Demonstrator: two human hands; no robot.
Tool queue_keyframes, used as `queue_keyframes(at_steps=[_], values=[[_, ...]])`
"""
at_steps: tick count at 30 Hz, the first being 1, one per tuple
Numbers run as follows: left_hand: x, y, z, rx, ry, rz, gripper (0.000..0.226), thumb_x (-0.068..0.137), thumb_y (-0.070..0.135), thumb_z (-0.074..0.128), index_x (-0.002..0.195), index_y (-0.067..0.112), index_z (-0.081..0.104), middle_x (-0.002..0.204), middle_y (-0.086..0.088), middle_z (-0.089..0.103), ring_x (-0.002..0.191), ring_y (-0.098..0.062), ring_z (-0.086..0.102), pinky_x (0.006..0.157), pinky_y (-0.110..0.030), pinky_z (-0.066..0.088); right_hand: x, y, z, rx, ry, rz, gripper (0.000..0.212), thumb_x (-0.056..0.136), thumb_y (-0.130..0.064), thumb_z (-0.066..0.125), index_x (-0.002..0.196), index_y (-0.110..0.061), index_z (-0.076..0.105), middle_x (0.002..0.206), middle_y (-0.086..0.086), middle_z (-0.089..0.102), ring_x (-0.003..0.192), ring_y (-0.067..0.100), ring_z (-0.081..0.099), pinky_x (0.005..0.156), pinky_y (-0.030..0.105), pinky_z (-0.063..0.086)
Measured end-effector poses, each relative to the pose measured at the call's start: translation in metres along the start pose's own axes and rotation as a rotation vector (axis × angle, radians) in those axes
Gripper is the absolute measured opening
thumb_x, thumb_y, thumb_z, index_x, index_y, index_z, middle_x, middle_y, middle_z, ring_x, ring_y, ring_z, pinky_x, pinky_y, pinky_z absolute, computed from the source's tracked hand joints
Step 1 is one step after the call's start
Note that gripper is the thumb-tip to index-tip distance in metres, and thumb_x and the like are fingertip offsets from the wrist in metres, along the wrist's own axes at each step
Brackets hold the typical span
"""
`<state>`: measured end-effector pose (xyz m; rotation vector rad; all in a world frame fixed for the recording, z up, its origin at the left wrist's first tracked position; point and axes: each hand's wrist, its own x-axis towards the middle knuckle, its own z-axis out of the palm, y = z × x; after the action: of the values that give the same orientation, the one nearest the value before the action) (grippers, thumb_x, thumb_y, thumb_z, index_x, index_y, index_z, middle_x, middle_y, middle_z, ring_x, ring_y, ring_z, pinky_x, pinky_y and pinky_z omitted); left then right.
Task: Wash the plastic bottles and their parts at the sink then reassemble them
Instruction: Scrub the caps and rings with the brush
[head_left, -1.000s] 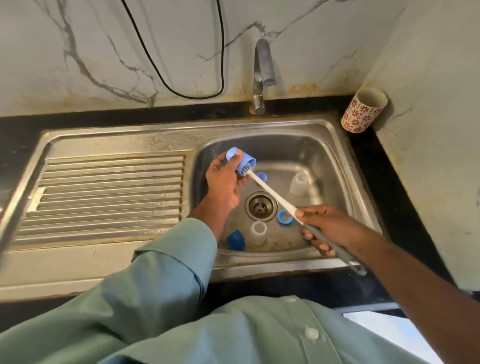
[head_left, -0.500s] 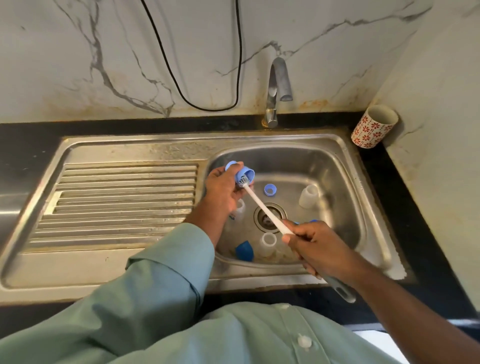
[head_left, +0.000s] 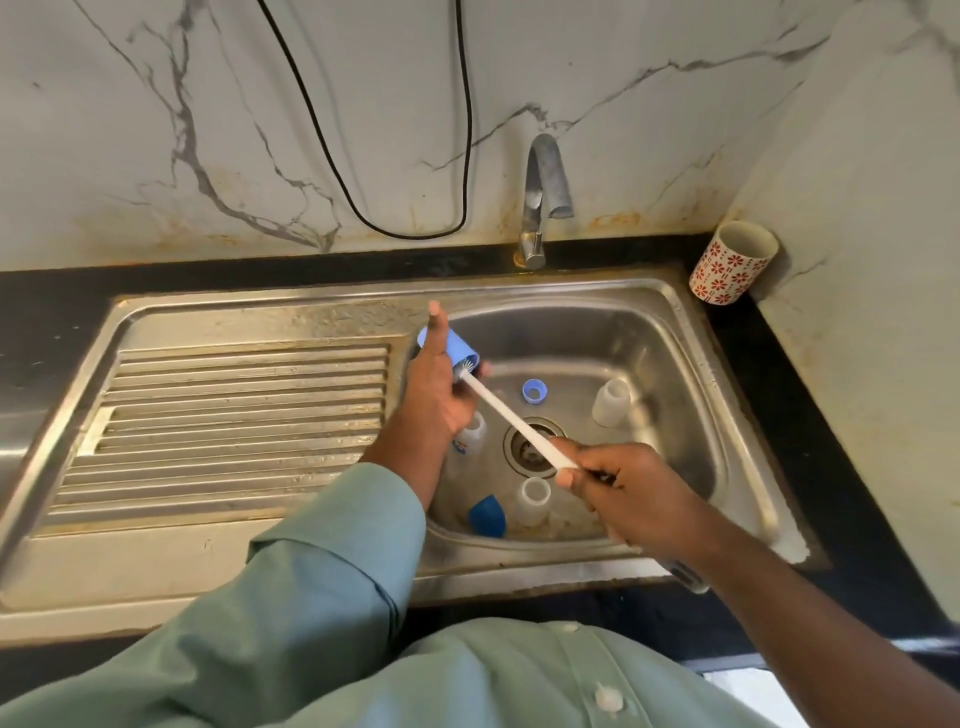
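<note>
My left hand (head_left: 435, 387) holds a light blue bottle cap (head_left: 457, 349) over the left rim of the sink basin (head_left: 691, 358). My right hand (head_left: 626, 493) grips the white handle of a bottle brush (head_left: 511, 415) whose bristle head is inside the cap. On the basin floor lie a blue ring (head_left: 535, 391), a clear bottle (head_left: 612, 402) at the right, a clear bottle (head_left: 532, 501) near the front, a dark blue cap (head_left: 488, 515), and another bottle (head_left: 470, 434) partly hidden under my left wrist.
The tap (head_left: 543, 197) stands behind the basin with no water running. A ribbed drainboard (head_left: 234, 426) lies to the left. A red-flowered cup (head_left: 732, 270) stands on the black counter at the back right corner. A black cable (head_left: 405, 234) hangs on the marble wall.
The cap and brush have stayed together in my hands at the basin's left rim. My right hand has slid slightly up the handle. The view has tilted so the sink sits lower in frame.
</note>
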<state>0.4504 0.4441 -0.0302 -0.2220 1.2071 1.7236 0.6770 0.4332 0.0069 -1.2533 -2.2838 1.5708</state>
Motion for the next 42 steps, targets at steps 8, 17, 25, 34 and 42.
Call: queue_keyframes(at_steps=[8,17,25,34,42], values=[[0.01,0.022,-0.018,0.311,-0.146,-0.16,0.062,0.095,0.06,0.048,0.128,0.009,0.06,0.098,-0.013,0.065,0.076,-0.022,0.065,0.068,-0.035,0.051,0.003,0.001,-0.008,0.015,0.066,0.11,0.015,0.097,-0.027,0.059,0.096,-0.025,0.073,0.056,-0.003,0.049,0.046,0.009,0.042,0.046,0.023,0.037],[0.006,0.017,0.006,0.14,-0.186,-0.141,0.019,0.09,0.028,0.068,0.081,0.013,0.059,0.076,-0.002,0.058,0.062,-0.016,0.062,0.076,-0.036,0.054,0.006,0.0,-0.004,0.668,-0.192,0.174,0.025,0.094,-0.024,0.059,0.117,-0.018,0.068,0.063,0.009,0.051,0.037,0.013,0.041,0.035,0.022,0.038],[0.018,0.026,0.0,-0.056,0.02,0.006,0.005,0.09,0.017,0.057,0.094,0.015,0.056,0.083,-0.006,0.051,0.07,-0.019,0.053,0.063,-0.033,0.049,-0.012,0.011,-0.003,0.054,0.04,0.117,0.019,0.097,-0.025,0.057,0.109,-0.038,0.065,0.061,-0.001,0.055,0.044,0.008,0.046,0.044,0.023,0.042],[-0.003,-0.004,0.011,0.16,0.087,0.066,0.056,0.081,0.053,0.075,0.118,0.013,0.06,0.104,-0.012,0.068,0.084,-0.022,0.064,0.059,-0.029,0.054,0.001,-0.021,0.013,0.221,0.112,0.106,0.017,0.098,-0.028,0.056,0.1,-0.019,0.069,0.06,0.002,0.053,0.043,0.014,0.045,0.041,0.028,0.041],[-0.008,0.008,0.007,-0.024,0.192,0.173,0.038,0.084,0.034,0.078,0.109,0.01,0.062,0.108,-0.014,0.07,0.087,-0.024,0.07,0.065,-0.035,0.059,-0.008,-0.033,0.009,0.183,0.047,0.108,0.015,0.098,-0.028,0.054,0.095,-0.026,0.068,0.057,0.0,0.051,0.04,0.014,0.045,0.041,0.027,0.042]])
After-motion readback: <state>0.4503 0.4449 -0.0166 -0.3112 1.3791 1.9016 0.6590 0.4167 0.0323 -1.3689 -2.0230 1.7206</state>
